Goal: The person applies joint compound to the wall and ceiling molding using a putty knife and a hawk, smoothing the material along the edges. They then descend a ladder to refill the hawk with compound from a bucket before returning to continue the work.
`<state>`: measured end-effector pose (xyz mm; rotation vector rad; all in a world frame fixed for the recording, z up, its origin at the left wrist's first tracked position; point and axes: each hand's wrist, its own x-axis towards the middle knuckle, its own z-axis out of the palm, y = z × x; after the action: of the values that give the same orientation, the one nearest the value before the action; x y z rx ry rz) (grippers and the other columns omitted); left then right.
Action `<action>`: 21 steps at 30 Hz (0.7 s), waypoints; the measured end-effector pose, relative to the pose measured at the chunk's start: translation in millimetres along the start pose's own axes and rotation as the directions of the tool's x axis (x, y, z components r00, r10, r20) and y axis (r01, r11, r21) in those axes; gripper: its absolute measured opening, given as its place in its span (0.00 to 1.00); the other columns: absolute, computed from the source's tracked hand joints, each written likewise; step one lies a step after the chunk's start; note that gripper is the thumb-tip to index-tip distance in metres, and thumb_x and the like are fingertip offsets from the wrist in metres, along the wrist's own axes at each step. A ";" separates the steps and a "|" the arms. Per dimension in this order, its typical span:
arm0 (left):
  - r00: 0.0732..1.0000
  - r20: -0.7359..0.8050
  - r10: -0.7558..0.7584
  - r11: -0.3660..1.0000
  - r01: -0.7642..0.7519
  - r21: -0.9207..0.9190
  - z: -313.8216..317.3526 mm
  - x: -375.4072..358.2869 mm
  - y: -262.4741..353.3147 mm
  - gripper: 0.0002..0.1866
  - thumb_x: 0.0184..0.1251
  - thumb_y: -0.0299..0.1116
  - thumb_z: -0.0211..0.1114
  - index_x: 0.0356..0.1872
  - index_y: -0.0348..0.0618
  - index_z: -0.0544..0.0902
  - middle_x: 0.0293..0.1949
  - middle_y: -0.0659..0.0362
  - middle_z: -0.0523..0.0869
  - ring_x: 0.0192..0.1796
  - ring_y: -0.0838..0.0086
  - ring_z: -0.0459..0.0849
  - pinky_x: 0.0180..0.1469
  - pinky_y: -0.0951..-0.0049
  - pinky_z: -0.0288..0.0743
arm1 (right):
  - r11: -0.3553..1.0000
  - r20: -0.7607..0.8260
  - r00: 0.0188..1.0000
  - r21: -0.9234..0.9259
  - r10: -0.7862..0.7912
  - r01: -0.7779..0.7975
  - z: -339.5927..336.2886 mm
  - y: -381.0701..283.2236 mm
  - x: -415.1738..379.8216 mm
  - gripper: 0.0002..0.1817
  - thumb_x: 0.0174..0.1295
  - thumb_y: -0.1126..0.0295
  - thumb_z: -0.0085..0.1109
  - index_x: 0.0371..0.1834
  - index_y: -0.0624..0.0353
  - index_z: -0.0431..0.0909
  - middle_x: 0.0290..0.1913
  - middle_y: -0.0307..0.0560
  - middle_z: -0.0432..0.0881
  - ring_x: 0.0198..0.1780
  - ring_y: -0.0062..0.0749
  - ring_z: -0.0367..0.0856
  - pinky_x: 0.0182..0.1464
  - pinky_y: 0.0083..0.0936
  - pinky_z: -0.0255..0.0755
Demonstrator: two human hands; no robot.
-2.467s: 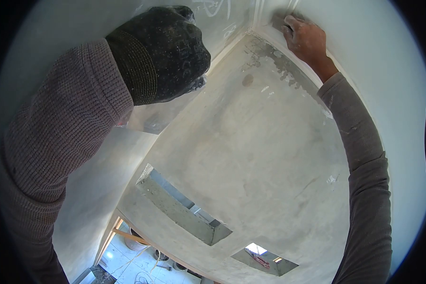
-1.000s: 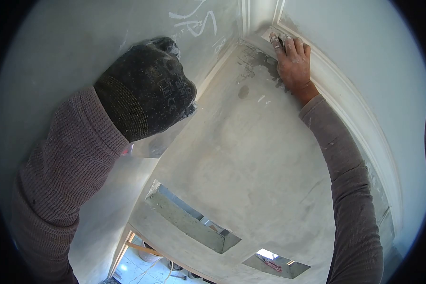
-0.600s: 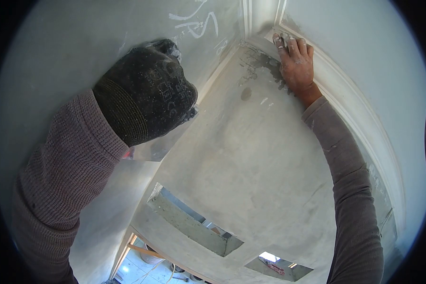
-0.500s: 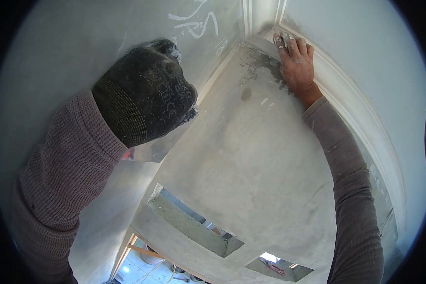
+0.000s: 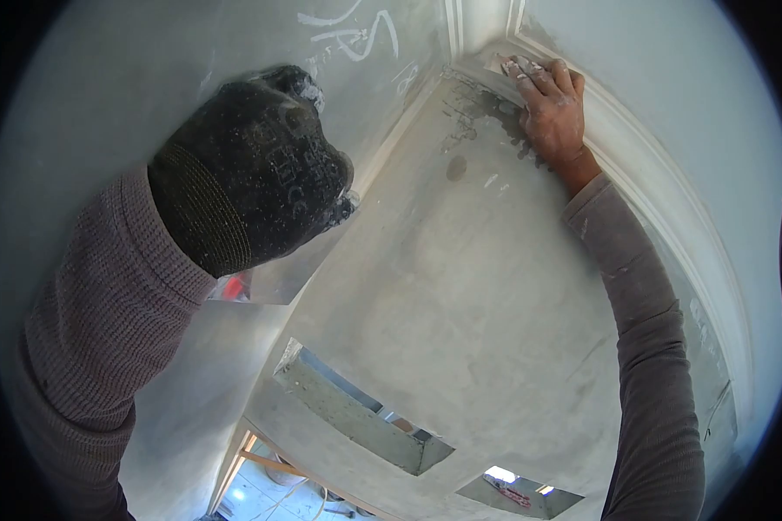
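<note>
My left hand (image 5: 256,169), in a black glove speckled with white, is closed in front of the left wall; what it grips is mostly hidden. A flat, shiny sheet or plate (image 5: 274,282) with a red spot shows below the glove. My bare right hand (image 5: 552,108), its fingers smeared with white, is at the upper corner beside the white moulding (image 5: 660,174). Its fingers are bent over a pale flat piece (image 5: 493,65), whose shape is hard to make out. Dark damp patches (image 5: 504,113) mark the grey wall just left of this hand.
Two rectangular openings pass through the grey wall, one at lower centre (image 5: 356,417) and one at lower right (image 5: 517,502). White marks (image 5: 352,39) are on the left wall. At the bottom, a wooden frame (image 5: 269,462) borders a tiled floor with a bucket and cables.
My left hand has shifted slightly left with the shiny sheet. My right hand has moved a little to the right, and its fingers are more bent. The view has tilted slightly.
</note>
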<state>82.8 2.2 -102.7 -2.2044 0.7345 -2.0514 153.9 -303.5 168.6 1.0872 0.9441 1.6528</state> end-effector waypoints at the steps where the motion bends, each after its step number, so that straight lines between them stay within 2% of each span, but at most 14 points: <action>1: 1.000 0.000 0.002 1.000 -0.002 0.003 -6.3 2.7 0.8 0.11 0.60 0.42 0.75 0.36 0.49 0.86 0.37 0.57 0.88 0.54 0.58 0.83 0.65 0.53 0.76 | 0.999 -0.015 1.000 -0.029 0.025 -0.026 -1.5 -1.4 0.6 0.31 0.51 0.75 0.67 0.64 0.54 0.83 0.58 0.39 0.84 0.59 0.38 0.77 0.58 0.40 0.67; 3: 0.982 0.189 -0.001 0.999 -0.006 0.038 -22.2 8.6 4.4 0.11 0.62 0.44 0.74 0.37 0.50 0.87 0.39 0.56 0.88 0.56 0.58 0.82 0.65 0.53 0.76 | 0.997 -0.029 0.998 -0.059 0.052 -0.054 -3.5 -3.8 0.5 0.32 0.50 0.76 0.68 0.65 0.52 0.83 0.58 0.38 0.84 0.58 0.38 0.76 0.57 0.40 0.66; 4: 0.982 0.188 -0.001 0.999 -0.007 0.038 -19.0 7.0 2.8 0.11 0.62 0.44 0.74 0.37 0.50 0.87 0.39 0.56 0.88 0.56 0.58 0.82 0.65 0.53 0.76 | 0.997 -0.033 0.998 -0.048 0.060 -0.061 -3.9 -4.5 0.7 0.33 0.50 0.75 0.68 0.65 0.52 0.83 0.58 0.38 0.84 0.57 0.38 0.76 0.57 0.40 0.65; 6: 0.996 -0.016 0.085 0.996 -0.084 0.022 -8.3 1.9 -2.0 0.12 0.60 0.45 0.75 0.36 0.50 0.86 0.37 0.57 0.87 0.51 0.57 0.83 0.62 0.52 0.77 | 0.997 -0.040 0.997 -0.038 0.066 -0.068 -4.2 -5.1 1.6 0.34 0.50 0.75 0.69 0.66 0.52 0.82 0.58 0.38 0.84 0.56 0.38 0.76 0.56 0.40 0.65; 7: 0.996 -0.016 0.083 0.996 -0.083 0.024 -5.4 0.2 -2.3 0.12 0.60 0.45 0.75 0.36 0.50 0.86 0.37 0.57 0.87 0.51 0.57 0.83 0.62 0.52 0.77 | 0.997 -0.038 0.997 -0.039 0.067 -0.069 -4.3 -5.5 1.4 0.34 0.50 0.75 0.68 0.66 0.52 0.82 0.59 0.38 0.83 0.56 0.38 0.76 0.56 0.40 0.65; 9: 0.993 0.115 0.010 1.000 -0.007 -0.027 -1.5 -1.2 -1.7 0.12 0.58 0.43 0.76 0.36 0.49 0.86 0.34 0.58 0.86 0.45 0.57 0.85 0.59 0.53 0.78 | 0.997 -0.036 0.997 -0.041 0.068 -0.069 -3.9 -4.9 1.1 0.34 0.50 0.76 0.68 0.67 0.52 0.82 0.59 0.38 0.83 0.56 0.38 0.76 0.56 0.40 0.65; 10: 0.993 0.115 0.010 1.000 -0.007 -0.028 2.1 -2.1 -3.2 0.12 0.58 0.43 0.76 0.36 0.49 0.86 0.34 0.58 0.86 0.45 0.57 0.85 0.59 0.53 0.78 | 0.996 -0.040 0.996 -0.055 0.074 -0.076 -3.6 -4.8 0.4 0.34 0.50 0.76 0.67 0.67 0.52 0.82 0.59 0.38 0.83 0.56 0.38 0.76 0.56 0.40 0.65; 12: 0.999 0.002 0.049 0.992 -0.049 -0.114 10.1 -5.0 -8.8 0.12 0.56 0.42 0.77 0.35 0.48 0.86 0.31 0.60 0.86 0.41 0.58 0.86 0.59 0.54 0.78 | 0.994 -0.046 0.996 -0.069 0.079 -0.082 -2.8 -4.4 0.7 0.34 0.50 0.76 0.67 0.67 0.51 0.82 0.59 0.38 0.83 0.56 0.37 0.75 0.57 0.39 0.65; 13: 0.999 0.002 0.048 0.993 -0.048 -0.112 14.0 -6.9 -9.0 0.12 0.56 0.42 0.77 0.35 0.48 0.86 0.31 0.60 0.86 0.41 0.58 0.86 0.59 0.54 0.78 | 0.994 -0.046 0.996 -0.077 0.079 -0.082 -2.8 -4.5 0.9 0.34 0.50 0.76 0.66 0.67 0.52 0.82 0.59 0.38 0.83 0.56 0.38 0.76 0.57 0.39 0.65; 15: 0.983 -0.162 0.089 0.993 -0.101 -0.065 19.6 -9.6 -8.6 0.12 0.55 0.42 0.77 0.34 0.47 0.86 0.28 0.59 0.85 0.40 0.59 0.86 0.58 0.54 0.79 | 0.993 -0.044 0.996 -0.086 0.081 -0.085 -2.2 -4.4 1.0 0.34 0.51 0.76 0.66 0.67 0.52 0.82 0.59 0.38 0.83 0.57 0.38 0.76 0.57 0.39 0.66; 19: 0.999 -0.044 0.030 0.981 -0.038 -0.191 18.5 -8.3 -11.6 0.12 0.54 0.41 0.77 0.33 0.47 0.87 0.28 0.58 0.85 0.40 0.58 0.86 0.58 0.54 0.79 | 0.994 -0.029 0.998 -0.086 0.059 -0.061 -1.9 -4.8 2.9 0.31 0.53 0.74 0.65 0.66 0.54 0.83 0.59 0.39 0.83 0.57 0.37 0.76 0.57 0.38 0.66; 21: 0.990 -0.101 0.094 0.994 -0.098 -0.039 12.8 -6.2 -8.9 0.12 0.54 0.41 0.77 0.32 0.47 0.87 0.27 0.57 0.85 0.40 0.58 0.85 0.58 0.54 0.79 | 0.995 -0.019 0.998 -0.088 0.055 -0.056 -1.8 -4.5 2.1 0.30 0.53 0.74 0.65 0.65 0.55 0.83 0.58 0.39 0.83 0.57 0.37 0.76 0.57 0.38 0.66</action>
<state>97.7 8.7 -107.0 -2.0570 0.8845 -2.1300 153.1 -300.4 164.4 1.0494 0.8497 1.7348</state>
